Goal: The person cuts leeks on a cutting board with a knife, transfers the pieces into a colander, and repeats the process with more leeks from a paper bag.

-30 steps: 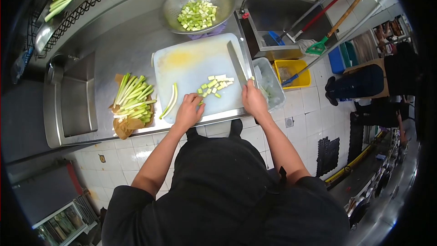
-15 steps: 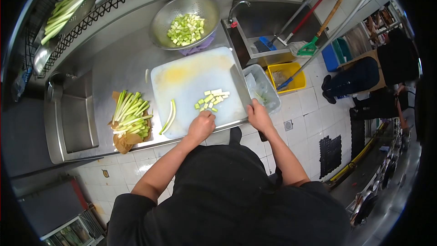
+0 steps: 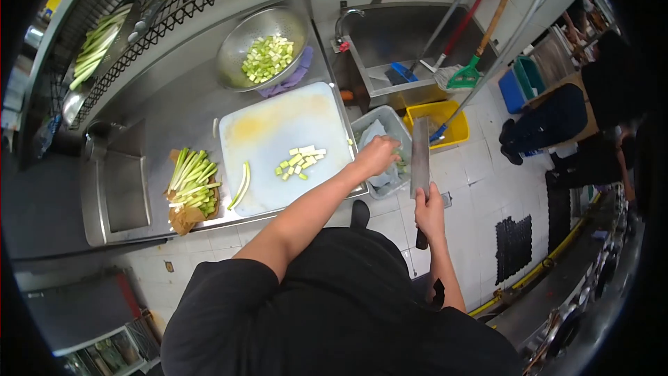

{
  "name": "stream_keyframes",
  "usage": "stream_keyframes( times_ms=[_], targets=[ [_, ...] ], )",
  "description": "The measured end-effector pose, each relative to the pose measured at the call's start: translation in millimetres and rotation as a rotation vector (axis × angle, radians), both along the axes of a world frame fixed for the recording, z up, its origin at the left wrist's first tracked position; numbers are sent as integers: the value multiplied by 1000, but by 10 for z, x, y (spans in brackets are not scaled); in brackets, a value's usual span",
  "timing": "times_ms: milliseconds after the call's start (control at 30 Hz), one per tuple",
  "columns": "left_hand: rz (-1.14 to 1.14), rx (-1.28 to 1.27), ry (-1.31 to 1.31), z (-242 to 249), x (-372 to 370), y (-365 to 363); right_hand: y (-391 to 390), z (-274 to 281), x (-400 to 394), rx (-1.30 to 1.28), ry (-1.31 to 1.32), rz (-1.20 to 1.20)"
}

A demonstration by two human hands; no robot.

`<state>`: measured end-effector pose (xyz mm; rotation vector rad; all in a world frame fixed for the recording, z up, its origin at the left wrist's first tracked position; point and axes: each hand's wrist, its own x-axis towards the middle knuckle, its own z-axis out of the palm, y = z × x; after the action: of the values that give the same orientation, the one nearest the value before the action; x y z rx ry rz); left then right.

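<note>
My right hand [image 3: 430,210] is closed round the dark handle of a cleaver [image 3: 420,157], its broad blade upright beside the bin. My left hand [image 3: 378,155] reaches past the board's right edge over a grey plastic bin [image 3: 360,125], fingers apart; no held item shows. Cut pale-green pieces [image 3: 300,161] lie on the white cutting board [image 3: 278,191]. Toward its left edge rests a split stalk [image 3: 241,186]. Green-and-white stalks [image 3: 195,177] are piled on brown paper left of the board. Behind it, a metal colander [image 3: 229,59] holds more cut pieces [image 3: 268,58].
A sink basin [image 3: 132,188] is at the counter's left end. A deeper sink [image 3: 376,35], brooms with long handles [image 3: 479,35] and a yellow bucket [image 3: 456,129] stand to the right. Another person's legs [image 3: 550,118] are farther right. Stalks [image 3: 97,49] sit on the upper-left rack.
My left hand has moved right, from the cut pieces to over the bin. My right hand has shifted right and lifted the cleaver into plain sight. The view has shifted slightly.
</note>
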<state>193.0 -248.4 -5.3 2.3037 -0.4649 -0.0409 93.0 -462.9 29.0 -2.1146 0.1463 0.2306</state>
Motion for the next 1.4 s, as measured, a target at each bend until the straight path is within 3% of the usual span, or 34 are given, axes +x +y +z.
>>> stream_keyframes(
  times_ms=[67,200,300,367,433,600,900,1167,1300,1367,1400],
  targets=[
    [128,-92,-65,4,-48,149,-17,37,45,48,-6,27],
    [488,69,-362,34,-448,962,47,46,157,224,236,151],
    [685,155,-282,-142,-862,1518,251,-121,262,321,379,282],
    [869,333,-76,-145,-1068,1587,470,-197,312,335,440,354],
    [857,365,-17,-73,-1114,1491,706,-242,349,361,543,427],
    [864,399,77,-64,-893,1112,1132,-406,346,297,498,491],
    [984,362,-20,-207,-651,964,1580,-273,273,182,390,606],
    [1047,59,-113,-341,-660,1162,1822,-201,182,238,424,613],
    [1003,-20,-162,74,-508,1436,2085,27,178,252,331,547],
    [942,-51,-352,431,-192,1722,2318,200,342,224,-77,548],
    [901,-88,-441,631,12,1880,2443,421,431,217,-84,529]
  ],
)
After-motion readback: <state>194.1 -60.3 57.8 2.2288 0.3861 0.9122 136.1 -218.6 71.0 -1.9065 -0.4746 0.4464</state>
